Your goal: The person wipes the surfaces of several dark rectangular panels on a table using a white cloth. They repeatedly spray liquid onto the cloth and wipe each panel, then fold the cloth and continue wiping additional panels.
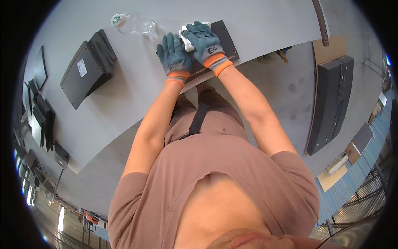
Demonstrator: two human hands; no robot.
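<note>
A dark grey flat panel (226, 39) lies at the table's near edge, with small holes along its right end. My right hand (203, 42), in a teal and grey glove with an orange cuff, presses a white cloth (189, 45) against the panel, its fingers over the cloth. Flat on the panel's left part rests my left hand (174, 56), gloved the same way, fingers stretched out and holding nothing. Both hands hide much of the panel. Just beyond them a transparent plastic bottle (139, 24) with a whitish cap lies on its side.
Left on the pale table (128, 83) sits a stack of dark panels (85, 70), the top one labelled. More dark panels (39, 112) stand at the far left. A dark strip (321, 23) lies top right. On the right, long dark parts (331, 103) rest on cardboard (333, 50).
</note>
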